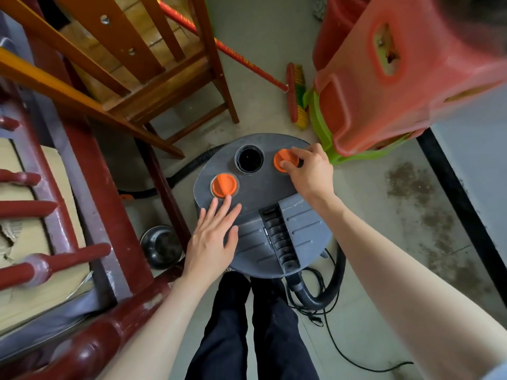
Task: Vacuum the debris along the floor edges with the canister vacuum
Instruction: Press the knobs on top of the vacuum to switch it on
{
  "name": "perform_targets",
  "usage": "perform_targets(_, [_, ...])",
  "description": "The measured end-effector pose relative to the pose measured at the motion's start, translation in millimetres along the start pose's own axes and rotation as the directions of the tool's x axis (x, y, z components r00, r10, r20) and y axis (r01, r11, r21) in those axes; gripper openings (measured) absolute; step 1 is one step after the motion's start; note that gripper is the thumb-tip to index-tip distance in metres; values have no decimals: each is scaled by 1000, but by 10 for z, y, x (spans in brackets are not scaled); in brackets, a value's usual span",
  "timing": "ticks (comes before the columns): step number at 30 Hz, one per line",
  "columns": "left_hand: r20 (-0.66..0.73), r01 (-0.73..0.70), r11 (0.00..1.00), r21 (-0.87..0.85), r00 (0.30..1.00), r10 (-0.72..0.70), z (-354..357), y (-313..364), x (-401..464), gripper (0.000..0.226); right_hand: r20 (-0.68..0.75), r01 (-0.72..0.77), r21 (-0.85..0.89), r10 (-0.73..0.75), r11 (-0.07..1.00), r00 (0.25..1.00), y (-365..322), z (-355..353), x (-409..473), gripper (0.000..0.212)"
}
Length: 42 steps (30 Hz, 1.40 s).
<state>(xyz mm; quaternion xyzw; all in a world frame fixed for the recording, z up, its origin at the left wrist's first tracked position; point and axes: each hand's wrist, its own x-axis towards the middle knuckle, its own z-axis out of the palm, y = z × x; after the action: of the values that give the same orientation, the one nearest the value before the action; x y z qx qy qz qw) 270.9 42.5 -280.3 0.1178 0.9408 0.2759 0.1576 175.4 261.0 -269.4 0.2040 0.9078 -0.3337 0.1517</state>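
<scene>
Left hand [211, 242] flat on canister vacuum [263, 209], fingers straight, right hand [310, 171] fingers pinching orange cap [284, 159]

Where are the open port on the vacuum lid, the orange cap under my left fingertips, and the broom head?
open port [249, 158], head view, dark middle of the hole.
orange cap [224, 185], head view, centre of its top.
broom head [297, 96], head view, on its bristles.

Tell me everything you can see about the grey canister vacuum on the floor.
The round grey plastic canister vacuum stands upright between wooden chair and stools. Its dusty lid has two orange caps, an open black port and a ribbed handle. The right hand pinches the right orange cap; the left hand rests flat on the lid.
</scene>
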Motion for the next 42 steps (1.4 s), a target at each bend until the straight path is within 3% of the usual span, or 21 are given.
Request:
perform_targets(5, [1, 11, 1000, -4, 1000, -11, -6, 10, 3, 49, 108, 74, 120, -87, 990, 990, 207, -151, 28, 38])
perform_targets(11, [3, 19, 1000, -24, 1000, -19, -44, 35, 6, 49, 89, 131, 236, -155, 963, 984, 373, -209, 39, 36])
perform_targets(14, [-74, 35, 996, -76, 996, -40, -103, 61, 25, 45, 90, 132, 248, -159, 960, 983, 374, -195, 59, 35])
perform_targets(18, [-198, 148, 960, -238, 960, -197, -245, 29, 222, 31, 89, 140, 240, -166, 961, 982, 380, -180, 48, 35])
perform_targets(28, [159, 187, 975, -123, 973, -167, -493, -224, 799, 44, 76, 138, 268, -164, 953, 984, 387, -167, 42, 38])
perform_targets(36, [207, 241, 956, -170, 957, -205, -524, -239, 857, 40, 61, 146, 276, -169, 950, 984, 404, -134, 42, 36])
perform_targets(38, [188, 264, 947, -183, 955, -229, -516, -220, 861, 40, 54, 140, 283, -161, 949, 985, 399, -126, 39, 35])
perform_targets(42, [-17, 373, 906, -202, 923, -384, -436, -117, 838, 33, 45, 137, 285, -156, 949, 987, 388, -126, 36, 34])
